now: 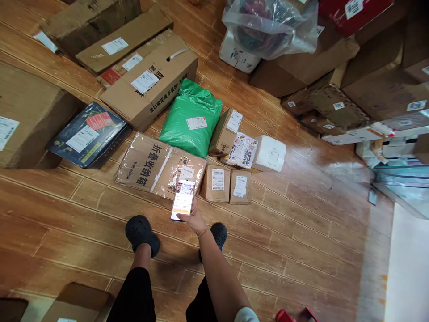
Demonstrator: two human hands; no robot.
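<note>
Holding a phone [182, 200] screen-up, the right hand [194, 218] grips its bottom end with the thumb across the front, out over the floor [301, 232] in front of the shoes [142, 233]. It looks slick, stiff and breakable, so I'd pinch it by the side edges. Left hand isn't visible. Just past it sit a flat taped box [157, 166], small parcels [217, 182] and a green bag [191, 117].

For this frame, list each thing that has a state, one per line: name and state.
right hand: holding the phone over the parcels
phone: screen lit
green bag: sealed, label up, lying on the floor
flat carton: folded flat, plastic-wrapped
two small boxes: closed, labels up
white foam box: closed
clear plastic bag: filled, on top of boxes
</note>
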